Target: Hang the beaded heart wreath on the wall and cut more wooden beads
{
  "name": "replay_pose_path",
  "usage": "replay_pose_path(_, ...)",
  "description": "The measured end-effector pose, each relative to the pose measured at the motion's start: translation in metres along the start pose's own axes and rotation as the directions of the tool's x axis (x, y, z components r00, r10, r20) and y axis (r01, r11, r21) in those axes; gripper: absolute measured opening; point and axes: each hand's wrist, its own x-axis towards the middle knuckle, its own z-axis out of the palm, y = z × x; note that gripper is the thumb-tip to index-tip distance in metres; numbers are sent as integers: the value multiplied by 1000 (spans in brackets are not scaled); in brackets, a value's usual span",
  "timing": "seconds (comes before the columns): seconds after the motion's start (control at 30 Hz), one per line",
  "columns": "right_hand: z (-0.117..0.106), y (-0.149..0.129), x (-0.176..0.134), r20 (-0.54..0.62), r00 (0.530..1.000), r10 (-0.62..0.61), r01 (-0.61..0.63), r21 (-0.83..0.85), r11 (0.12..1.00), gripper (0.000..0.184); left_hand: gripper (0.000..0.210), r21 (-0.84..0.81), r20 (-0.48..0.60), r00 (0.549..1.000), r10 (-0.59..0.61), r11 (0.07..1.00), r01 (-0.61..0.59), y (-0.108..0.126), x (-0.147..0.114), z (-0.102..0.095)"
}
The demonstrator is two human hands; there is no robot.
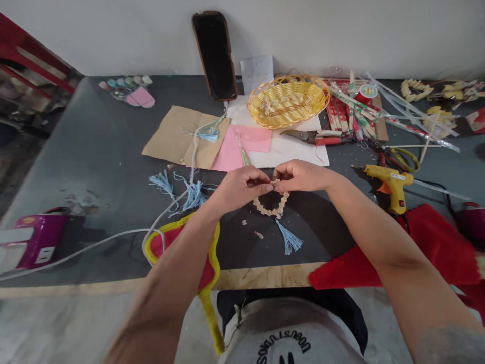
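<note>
A beaded bracelet of small cream pieces hangs as a loop between my hands, just over the dark table. A light blue tassel trails from its lower right side. My left hand pinches the top of the loop from the left, thumb and forefinger together. From the right, my right hand pinches the same spot, its fingertips almost touching the left ones. Whatever lies right between the fingertips is too small to make out. A small pale scrap rests on the table below the bracelet.
Beyond my hands stand a yellow woven basket and a leaning phone. Pliers, a yellow glue gun and red cloth lie rightward. Blue tassels, a white cable and a purple power socket are leftward.
</note>
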Motion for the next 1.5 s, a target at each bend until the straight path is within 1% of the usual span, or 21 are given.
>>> replay_pose_path(0.17, 0, -1, 0, 29, 1000, 10, -10, -12, 1000, 23, 27, -51, 20, 999, -34, 998, 35, 0, 0, -2)
replay_pose_path(0.27, 0, -2, 0, 19, 999, 35, -35, -18, 999, 22, 26, -40, 3, 998, -70, 997, 70, 0, 0, -2)
replay_pose_path(0.4, 0, -1, 0, 25, 999, 38, -38, 19, 999, 22, 22, -29, -14, 995, -103, 994, 102, 2, 0, 0)
replay_pose_path(0.53, -1, 2, 0, 32, 998, 62, -64, 69, 996, 23, 23, -22, -4, 998, -58, 998, 58, 2, 1, 0)
replay_pose_path(0.63, -4, 3, -1, 33, 996, 83, -86, 89, 992, 24, 28, 4, 5, 999, -42, 999, 42, 0, 1, -3)
replay_pose_path(0.7, -6, 4, -2, 46, 995, 93, -97, 98, 990, 27, 37, 13, 47, 997, -55, 998, 55, -2, 1, -7)
replay_pose_path(0.77, -8, 4, -4, 57, 993, 100, -105, 107, 989, 29, 44, 12, 128, 989, -75, 997, 74, -4, 0, -12)
replay_pose_path(0.83, -10, 3, -5, 57, 993, 108, -113, 109, 988, 30, 48, 11, 219, 970, -104, 995, 104, -5, -1, -17)
replay_pose_path(0.9, -11, 3, -5, 64, 991, 115, -122, 106, 987, 31, 51, 40, 285, 948, -139, 990, 133, -5, -2, -21)
replay_pose_path(0.97, -12, 4, -6, 79, 989, 124, -131, 92, 987, 32, 46, 96, 334, 928, -162, 986, 137, -5, -3, -25)
replay_pose_path(1.03, -13, 5, -6, 93, 986, 140, -145, 48, 988, 33, 39, 139, 383, 908, -171, 982, 127, -5, -4, -29)
replay_pose_path(1.1, -14, 5, -6, 96, 981, 168, -166, -28, 986, 34, 33, 183, 407, 896, -176, 977, 109, -6, -4, -32)
replay_pose_path(1.17, -12, 2, -6, 94, 976, 198, -187, -115, 976, 36, 32, 250, 378, 910, -172, 965, 78, -6, -4, -32)
replay_pose_path(1.23, -11, -3, -8, 69, 972, 223, -204, -220, 954, 36, 32, 304, 314, 937, -151, 951, 52, -6, -4, -31)
replay_pose_path(1.3, -9, -10, -11, -11, 974, 226, -214, -369, 904, 35, 31, 308, 262, 956, -133, 950, 47, -6, -5, -29)
replay_pose_path(1.37, -8, -17, -14, -128, 974, 188, -228, -519, 824, 28, 29, 303, 269, 955, -125, 952, 39, -5, -5, -27)
replay_pose_path(1.43, -7, -19, -15, -227, 968, 106, -226, -608, 761, 19, 29, 342, 308, 944, -116, 940, 4, -3, -7, -25)
replay_pose_path(1.47, -6, -19, -14, -249, 967, 52, -203, -629, 750, 17, 30, 378, 321, 940, -112, 926, -19, -2, -7, -24)
replay_pose_path(1.5, -4, -18, -13, -249, 968, 0, -165, -644, 747, 19, 31, 420, 326, 939, -108, 907, -41, -1, -8, -24)
